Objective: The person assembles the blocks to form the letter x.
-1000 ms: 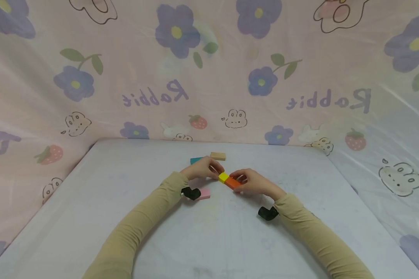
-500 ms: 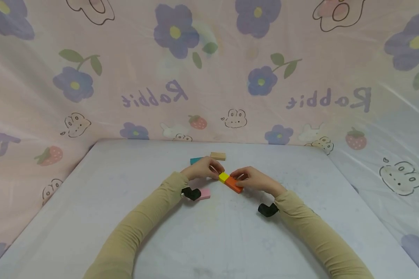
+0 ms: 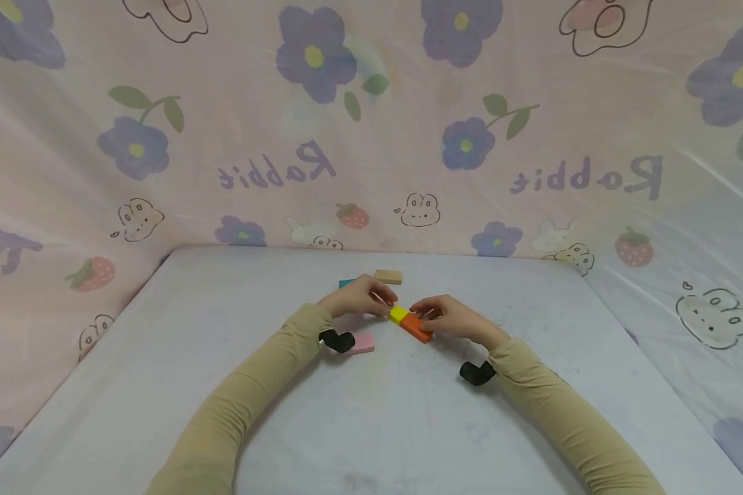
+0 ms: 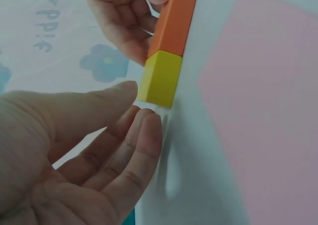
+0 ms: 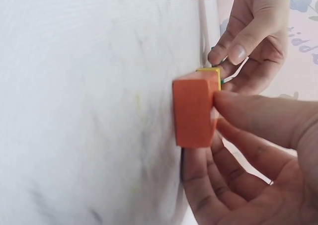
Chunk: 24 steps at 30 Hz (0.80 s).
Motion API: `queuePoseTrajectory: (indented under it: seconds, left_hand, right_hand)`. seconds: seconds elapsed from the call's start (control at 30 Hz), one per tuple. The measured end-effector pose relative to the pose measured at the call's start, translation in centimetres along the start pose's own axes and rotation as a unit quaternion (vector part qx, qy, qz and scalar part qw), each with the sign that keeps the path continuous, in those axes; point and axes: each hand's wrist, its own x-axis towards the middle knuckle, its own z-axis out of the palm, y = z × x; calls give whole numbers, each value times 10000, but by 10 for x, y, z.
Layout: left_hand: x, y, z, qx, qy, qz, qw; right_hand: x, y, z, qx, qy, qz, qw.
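A yellow block [image 3: 398, 315] and a longer orange block [image 3: 417, 328] lie end to end in a slanting line on the white table. My left hand [image 3: 364, 297] is at the yellow block's free end, with thumb and fingers loosely bent; in the left wrist view its fingertips [image 4: 149, 116] are just off that end, with nothing between them. My right hand [image 3: 448, 320] holds the orange block, thumb on its top and fingers down along its far side. In the right wrist view the orange block's end [image 5: 193, 113] hides most of the yellow block.
A pink block [image 3: 362, 344] lies near the left wrist, partly behind the black wrist camera [image 3: 337, 341]. Behind the left hand are a teal block [image 3: 345, 283], mostly covered, and a natural wood block [image 3: 388, 277]. A patterned curtain [image 3: 371, 137] rises at the table's back edge.
My right thumb has shifted from the orange block's near side up onto its top, showing more of the block. The left hand and the yellow block stay almost where they were.
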Motion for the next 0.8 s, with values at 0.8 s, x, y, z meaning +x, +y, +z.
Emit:
queuePoseTrajectory:
  seconds: [0.8]
  left_hand:
    - [-41,12,-28,-299,80,201,9993]
  right_hand:
    - [2,3,-2,-42,12,155,9999]
